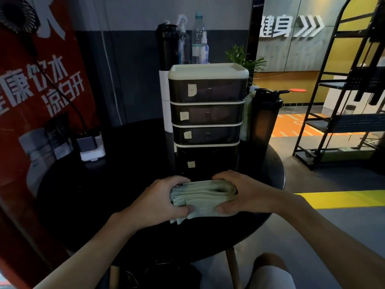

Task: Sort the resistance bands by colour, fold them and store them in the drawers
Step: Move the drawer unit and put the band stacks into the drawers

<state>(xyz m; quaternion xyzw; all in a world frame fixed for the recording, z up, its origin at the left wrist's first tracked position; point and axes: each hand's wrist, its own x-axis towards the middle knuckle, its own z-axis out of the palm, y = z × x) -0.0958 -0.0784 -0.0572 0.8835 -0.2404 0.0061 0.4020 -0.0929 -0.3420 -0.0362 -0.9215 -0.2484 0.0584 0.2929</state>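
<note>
Here the left hand (164, 197) and right hand (243, 190) each clasp one end of a folded bundle of pale green resistance bands (204, 195), thumbs pressing its near face, over the dark worktop (104, 184) before the drawer unit (207, 113). Loose ends stick out at the lower left; if the grip slackens, the springy folds could fan open or snag a drawer's edge.
</note>
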